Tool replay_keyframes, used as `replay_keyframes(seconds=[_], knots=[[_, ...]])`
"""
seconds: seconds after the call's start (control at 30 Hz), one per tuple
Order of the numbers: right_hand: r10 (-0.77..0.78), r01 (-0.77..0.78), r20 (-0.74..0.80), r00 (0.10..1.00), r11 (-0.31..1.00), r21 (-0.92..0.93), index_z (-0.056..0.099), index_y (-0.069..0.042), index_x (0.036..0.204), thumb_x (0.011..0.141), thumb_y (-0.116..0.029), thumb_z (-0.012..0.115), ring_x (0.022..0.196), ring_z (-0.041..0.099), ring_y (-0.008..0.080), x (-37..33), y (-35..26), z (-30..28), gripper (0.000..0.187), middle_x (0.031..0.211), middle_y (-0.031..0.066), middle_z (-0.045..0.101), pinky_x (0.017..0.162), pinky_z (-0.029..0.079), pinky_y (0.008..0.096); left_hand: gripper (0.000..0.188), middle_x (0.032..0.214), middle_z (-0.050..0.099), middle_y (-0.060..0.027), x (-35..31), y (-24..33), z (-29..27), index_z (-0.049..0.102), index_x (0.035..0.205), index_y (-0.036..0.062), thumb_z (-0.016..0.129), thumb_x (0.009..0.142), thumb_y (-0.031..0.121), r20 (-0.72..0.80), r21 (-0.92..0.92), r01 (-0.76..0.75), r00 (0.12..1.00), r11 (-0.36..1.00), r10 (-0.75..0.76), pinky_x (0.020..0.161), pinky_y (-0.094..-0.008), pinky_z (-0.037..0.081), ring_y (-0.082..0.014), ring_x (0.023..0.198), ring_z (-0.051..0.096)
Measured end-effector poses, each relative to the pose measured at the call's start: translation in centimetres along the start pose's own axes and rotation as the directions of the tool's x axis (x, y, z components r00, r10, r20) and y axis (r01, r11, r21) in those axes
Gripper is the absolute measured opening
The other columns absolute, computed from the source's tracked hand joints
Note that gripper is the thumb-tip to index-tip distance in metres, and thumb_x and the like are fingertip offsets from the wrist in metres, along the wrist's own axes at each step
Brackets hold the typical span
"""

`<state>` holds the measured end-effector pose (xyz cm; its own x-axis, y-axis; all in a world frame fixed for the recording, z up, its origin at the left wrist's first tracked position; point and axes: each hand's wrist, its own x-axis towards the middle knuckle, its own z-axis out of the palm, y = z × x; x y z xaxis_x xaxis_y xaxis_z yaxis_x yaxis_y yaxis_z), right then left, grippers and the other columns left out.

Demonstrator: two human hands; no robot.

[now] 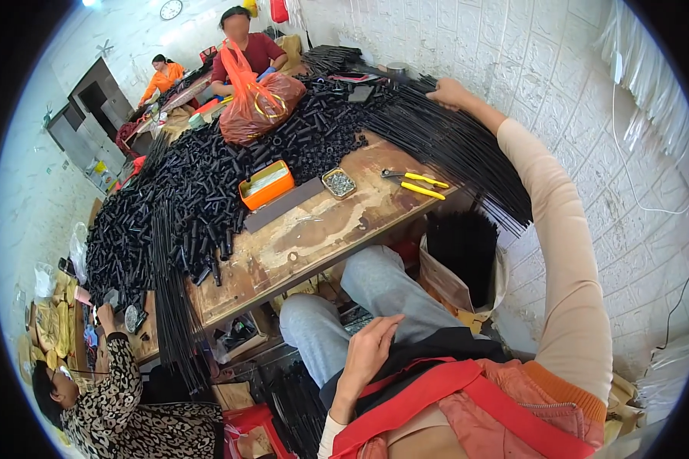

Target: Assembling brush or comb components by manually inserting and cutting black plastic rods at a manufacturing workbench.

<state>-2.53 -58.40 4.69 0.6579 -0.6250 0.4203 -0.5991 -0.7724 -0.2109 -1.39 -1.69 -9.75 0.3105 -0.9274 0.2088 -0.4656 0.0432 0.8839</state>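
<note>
My right arm stretches to the far right of the table, where my right hand [450, 94] is closed on the ends of some thin black rods [417, 86]. Below that hand, a wide bundle of long black rods [459, 149] lies along the table's right side, its near ends jutting past the edge. My left hand [370, 350] rests over my lap, fingers stretched out and holding nothing. Between my two hands lie yellow-handled pliers [421, 183] and a small dish of metal bits [338, 183]. An orange box [266, 184] stands beside a dark flat bar [285, 205].
Short black tubular parts [184, 199] form a large heap on the wooden table [314, 237]. A red plastic bag [260, 111] sits on it, before a person in dark red. Another person in a patterned top works at lower left. Below the table stands a sack of black rods [461, 252].
</note>
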Motion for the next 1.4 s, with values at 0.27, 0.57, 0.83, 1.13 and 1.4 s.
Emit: replay_keyframes(seconds=[0.27,0.57,0.83,1.13,1.4], knots=[[-0.022,-0.371,0.412,0.911,0.396,0.840,0.056,-0.007,0.087,0.095,-0.028,0.062,0.047,0.033,0.0030,0.4,-10.1,-4.2,0.023,0.063,-0.0076,0.042,0.040,0.025,0.0195,0.023,0.093,0.067,-0.0129,0.6,1.0,-1.1,0.066,0.115,0.0048,0.055,0.094,0.005,0.034,0.011,-0.012,0.999,1.000,0.011,0.075,-0.0323,0.051,-0.0261,0.084,0.066],[-0.303,-0.283,0.275,0.912,0.018,0.959,0.053,-0.005,0.098,0.099,-0.038,0.052,0.048,0.032,0.0038,-6.4,-23.5,-7.4,0.033,0.067,-0.0063,0.041,0.043,0.026,0.0214,0.024,0.093,0.070,-0.0073,8.3,7.8,-8.6,0.065,0.117,0.0002,0.052,0.099,0.009,-0.063,-0.274,-0.042,0.998,0.961,0.026,0.084,-0.0287,0.051,-0.0161,0.091,0.066],[-0.395,-0.197,0.055,0.917,-0.330,0.923,0.049,-0.002,0.115,0.101,-0.020,0.047,0.063,0.047,0.0063,-14.4,-33.8,-6.6,0.023,0.080,-0.0003,0.051,0.055,0.040,0.0205,0.048,0.095,0.060,-0.0078,11.5,9.8,-7.3,0.051,0.125,0.0025,0.048,0.101,0.044,-0.088,-0.754,0.081,0.971,0.652,-0.222,0.067,-0.0287,0.047,-0.0169,0.077,0.060],[-0.623,0.011,0.168,0.764,0.273,0.962,0.057,0.002,0.122,0.100,-0.037,0.049,0.089,0.068,0.0193,-11.5,-27.5,-10.3,0.045,0.101,0.0115,0.068,0.079,0.056,0.0328,0.034,0.063,0.028,0.0072,6.5,9.3,-10.7,0.053,0.113,0.0062,0.036,0.106,0.035,-0.319,-0.678,-0.056,0.921,0.733,-0.225,0.043,-0.0201,0.019,-0.0027,0.048,0.022],[-0.578,-0.279,0.058,0.814,-0.301,0.912,0.052,-0.003,0.107,0.099,-0.030,0.054,0.090,0.068,0.0251,-11.7,-34.6,-9.9,0.028,0.095,0.0149,0.067,0.082,0.056,0.0366,0.043,0.099,0.063,-0.0128,4.5,10.7,-8.5,0.045,0.131,-0.0022,0.039,0.105,0.031,-0.042,-0.802,0.106,0.972,0.588,-0.233,0.080,-0.0356,0.052,-0.0217,0.086,0.063]])
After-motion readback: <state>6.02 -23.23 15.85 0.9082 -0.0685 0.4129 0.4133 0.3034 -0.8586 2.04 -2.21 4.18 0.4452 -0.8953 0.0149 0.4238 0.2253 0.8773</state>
